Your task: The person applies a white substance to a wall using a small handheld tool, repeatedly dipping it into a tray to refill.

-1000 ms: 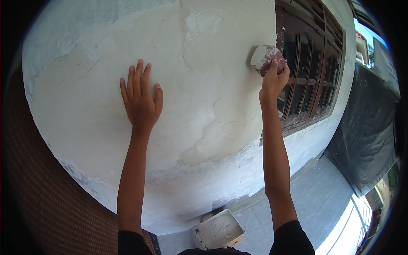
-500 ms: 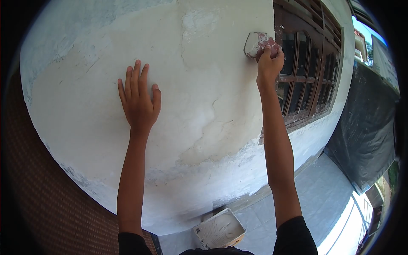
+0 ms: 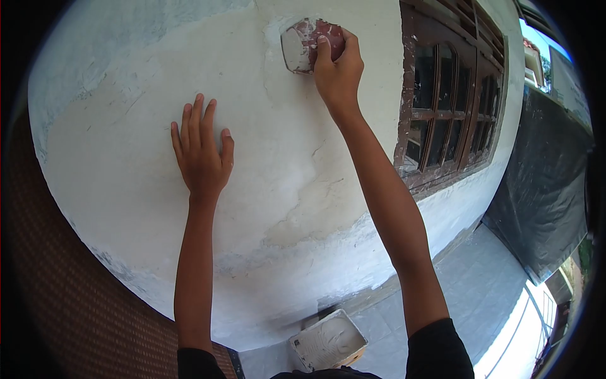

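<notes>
My right hand (image 3: 341, 66) grips a putty scraper (image 3: 301, 49), thumb on its reddish-brown part. Pale filler is smeared over the scraper, and its wide blade lies against the wall (image 3: 252, 158) near the top of the view. Spread fingers and an extended thumb show on my left hand (image 3: 203, 155), which rests flat on the wall at left of centre. Between the hands the wall has rough patches and a thin crack. Below, on the floor, a white rectangular tub (image 3: 338, 338) contains creamy filler.
A brown wooden window (image 3: 442, 114) with glass panes is set in the wall to the right. Beyond it hangs a dark sheet (image 3: 543, 183). Grey tiled floor (image 3: 467, 278) runs along the wall's foot, and a brown woven surface (image 3: 76, 284) borders the lower left.
My right hand has moved the scraper left and slightly up along the wall, away from the window edge. My left hand stays on the wall in nearly the same place.
</notes>
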Tool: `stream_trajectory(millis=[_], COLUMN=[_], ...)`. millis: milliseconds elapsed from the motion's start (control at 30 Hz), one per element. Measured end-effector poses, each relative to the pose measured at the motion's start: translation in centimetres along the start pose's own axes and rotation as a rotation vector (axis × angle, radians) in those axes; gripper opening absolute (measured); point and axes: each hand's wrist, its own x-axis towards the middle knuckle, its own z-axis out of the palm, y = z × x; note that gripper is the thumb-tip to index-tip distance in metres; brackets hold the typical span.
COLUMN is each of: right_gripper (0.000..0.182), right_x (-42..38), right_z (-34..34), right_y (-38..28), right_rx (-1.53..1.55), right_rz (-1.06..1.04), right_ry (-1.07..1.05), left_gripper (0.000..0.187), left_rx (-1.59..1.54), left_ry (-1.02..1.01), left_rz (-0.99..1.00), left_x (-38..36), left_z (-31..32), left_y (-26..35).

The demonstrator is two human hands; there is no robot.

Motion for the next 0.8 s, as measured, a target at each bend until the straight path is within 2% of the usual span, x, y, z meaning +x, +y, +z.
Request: stream_trajectory(millis=[67, 100, 167, 200, 300, 367, 433, 467, 533, 567, 633, 700, 733, 800], right_gripper=[0.035, 0.036, 0.040, 0.041, 0.042, 0.038, 0.037, 0.035, 0.034, 0.034, 0.034, 0.035, 0.035, 0.034], right_x=[2.4, 3.0, 5.0, 4.6, 3.5, 1.8, -0.6, -1.6, -4.1, -4.7, -4.8, -3.7, -3.3, -1.7], right_z=[-2.4, -4.2, -7.5, -8.7, -9.8, -8.4, -5.5, -3.8, -2.1, -0.7, -0.6, -2.2, -3.7, -6.3], right_y=[2.2, 2.4, 9.2, 8.9, 8.1, 4.1, 0.8, 1.5, -2.2, -0.4, 0.1, 1.3, 1.1, 6.2], right_rx=[0.137, 0.229, -0.091, -0.056, 0.058, 0.242, 0.320, 0.175, 0.169, 0.038, -0.027, 0.022, 0.110, 0.163], right_rz=[0.158, 0.314, 0.246, 0.335, 0.354, 0.374, 0.289, 0.090, 0.011, -0.145, -0.155, -0.025, 0.121, 0.272], right_ry=[0.098, 0.136, 0.316, 0.381, 0.470, 0.258, 0.113, 0.044, -0.110, -0.093, -0.097, -0.029, 0.017, 0.172], left_gripper=[0.053, 0.053, 0.054, 0.053, 0.053, 0.053, 0.053, 0.053, 0.053, 0.053, 0.053, 0.054, 0.054, 0.054], left_rx=[0.004, 0.005, 0.004, 0.003, 0.004, 0.002, 0.000, -0.004, -0.007, -0.009, -0.013, -0.011, -0.010, 0.001], left_ry=[0.003, 0.003, 0.002, 0.005, 0.008, 0.009, 0.011, 0.009, 0.008, 0.007, 0.005, 0.000, -0.004, 0.001], left_rz=[0.001, -0.005, -0.016, -0.019, -0.021, -0.016, -0.010, -0.009, -0.004, -0.004, -0.002, 0.001, 0.002, -0.002], left_x=[0.1, 0.0, 0.0, 0.0, 0.0, 0.0, 0.0, -0.1, 0.0, 0.0, 0.0, -0.2, -0.2, -0.1], left_z=[0.0, 0.0, 0.2, 0.2, 0.2, 0.2, 0.2, 0.2, 0.2, 0.1, 0.1, 0.0, 0.0, 0.1], left_y=[-0.1, 0.0, 0.2, 0.3, 0.3, 0.3, 0.3, 0.2, 0.0, 0.0, -0.1, -0.2, -0.2, 0.0])
